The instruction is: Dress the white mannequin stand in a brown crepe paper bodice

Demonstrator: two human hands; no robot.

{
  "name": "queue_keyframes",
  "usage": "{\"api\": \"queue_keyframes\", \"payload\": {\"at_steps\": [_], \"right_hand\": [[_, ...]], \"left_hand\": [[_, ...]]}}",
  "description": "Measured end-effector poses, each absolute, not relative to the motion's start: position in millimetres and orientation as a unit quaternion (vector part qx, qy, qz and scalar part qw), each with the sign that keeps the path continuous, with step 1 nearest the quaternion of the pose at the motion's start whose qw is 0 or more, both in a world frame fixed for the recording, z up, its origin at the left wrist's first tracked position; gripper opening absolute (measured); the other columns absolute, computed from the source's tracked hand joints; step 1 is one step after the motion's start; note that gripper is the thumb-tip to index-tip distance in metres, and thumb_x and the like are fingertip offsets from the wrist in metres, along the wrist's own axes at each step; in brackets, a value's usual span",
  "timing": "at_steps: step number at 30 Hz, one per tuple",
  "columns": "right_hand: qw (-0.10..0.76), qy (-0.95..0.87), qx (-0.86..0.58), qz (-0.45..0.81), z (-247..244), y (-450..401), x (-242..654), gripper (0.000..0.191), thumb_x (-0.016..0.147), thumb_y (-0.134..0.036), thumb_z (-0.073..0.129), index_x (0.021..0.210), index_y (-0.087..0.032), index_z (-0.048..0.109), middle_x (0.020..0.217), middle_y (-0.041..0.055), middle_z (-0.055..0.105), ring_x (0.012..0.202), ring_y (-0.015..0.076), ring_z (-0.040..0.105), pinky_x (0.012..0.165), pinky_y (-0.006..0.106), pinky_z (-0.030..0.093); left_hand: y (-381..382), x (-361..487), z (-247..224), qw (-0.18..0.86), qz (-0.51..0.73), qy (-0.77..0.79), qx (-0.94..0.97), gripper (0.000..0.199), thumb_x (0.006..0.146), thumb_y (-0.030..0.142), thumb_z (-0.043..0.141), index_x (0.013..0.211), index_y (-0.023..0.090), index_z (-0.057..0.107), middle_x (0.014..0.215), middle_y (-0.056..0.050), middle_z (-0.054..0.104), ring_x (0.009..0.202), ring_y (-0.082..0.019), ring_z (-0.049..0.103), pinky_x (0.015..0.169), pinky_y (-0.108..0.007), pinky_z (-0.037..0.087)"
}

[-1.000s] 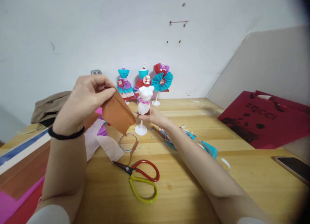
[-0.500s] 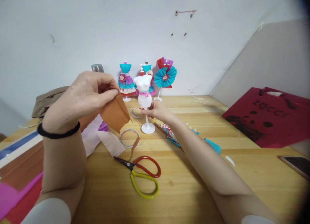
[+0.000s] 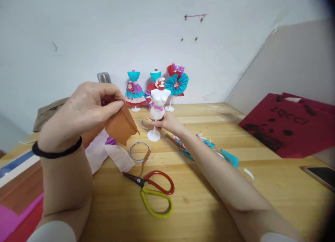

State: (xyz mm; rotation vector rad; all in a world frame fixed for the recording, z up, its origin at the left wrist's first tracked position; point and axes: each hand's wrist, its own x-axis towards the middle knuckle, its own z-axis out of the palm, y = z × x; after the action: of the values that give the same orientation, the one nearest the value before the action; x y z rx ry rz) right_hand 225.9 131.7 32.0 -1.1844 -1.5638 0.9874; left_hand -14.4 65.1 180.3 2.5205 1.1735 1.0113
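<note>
Between thumb and fingers, my left hand [image 3: 89, 104] pinches a piece of orange-brown crepe paper [image 3: 121, 126] that hangs down with a ragged lower edge. My right hand [image 3: 169, 123] grips a small white dress-form mannequin [image 3: 160, 97] low on its stand, below the hips. The mannequin leans to the right, with a red band at its neck and a pink ribbon round its waist. Its round white base [image 3: 153, 135] is low, close to the table; whether it touches is unclear. Scissors [image 3: 149, 191] with one red and one yellow handle lie in front, slightly open.
Behind stand several mannequins in paper dresses [image 3: 134, 92] against the wall. Tape rolls [image 3: 130, 154], pale paper strips [image 3: 119, 156] and turquoise scraps [image 3: 230, 158] lie about. A red paper bag [image 3: 290, 126] leans at right, near a phone [image 3: 319, 175]. Coloured sheets [image 3: 21, 207] lie at left.
The mannequin has gone from upright to leaning right, its base shifting left a little, in my right hand. My left hand still holds the paper, nearly in place. The view has shifted slightly.
</note>
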Motion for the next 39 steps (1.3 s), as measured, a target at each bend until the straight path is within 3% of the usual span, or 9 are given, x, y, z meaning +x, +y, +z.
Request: {"api": "queue_keyframes", "payload": {"at_steps": [14,23,30,39], "right_hand": [[0.41,-0.66,-0.445,0.445,42,122,222,0.014,0.063,-0.02,0.07,0.061,-0.018,0.057,0.05,-0.0021,0.057,0.045,0.011,0.05,0.045,0.025,0.043],[0.41,-0.691,-0.402,0.44,49,117,223,0.018,0.059,-0.024,0.074,0.066,-0.017,0.059,0.066,-0.0012,0.059,0.064,0.0116,0.051,0.061,0.025,0.043],[0.384,-0.695,-0.382,0.473,47,117,229,0.023,0.063,-0.029,0.076,0.075,-0.016,0.061,0.073,-0.0005,0.059,0.067,0.0119,0.051,0.058,0.024,0.042],[0.378,-0.707,-0.399,0.445,54,118,242,0.029,0.065,-0.03,0.08,0.086,-0.016,0.065,0.076,0.0003,0.064,0.068,0.0136,0.055,0.06,0.024,0.044]], "left_hand": [[69,-9,178,0.126,0.331,0.407,0.842,0.016,0.076,0.024,0.061,0.063,0.015,0.066,0.056,0.0,0.053,0.055,-0.01,0.043,0.051,-0.021,0.029],[74,-8,170,0.212,0.326,0.363,0.847,0.019,0.074,0.034,0.064,0.067,0.018,0.069,0.058,-0.002,0.055,0.054,-0.013,0.046,0.047,-0.022,0.032],[73,-3,171,0.188,0.318,0.357,0.858,0.022,0.076,0.036,0.062,0.07,0.017,0.071,0.06,-0.002,0.058,0.056,-0.013,0.048,0.049,-0.022,0.033],[73,16,171,0.239,0.329,0.366,0.837,0.012,0.076,0.018,0.065,0.066,0.015,0.07,0.056,0.0,0.057,0.052,-0.012,0.049,0.051,-0.022,0.037]]}}
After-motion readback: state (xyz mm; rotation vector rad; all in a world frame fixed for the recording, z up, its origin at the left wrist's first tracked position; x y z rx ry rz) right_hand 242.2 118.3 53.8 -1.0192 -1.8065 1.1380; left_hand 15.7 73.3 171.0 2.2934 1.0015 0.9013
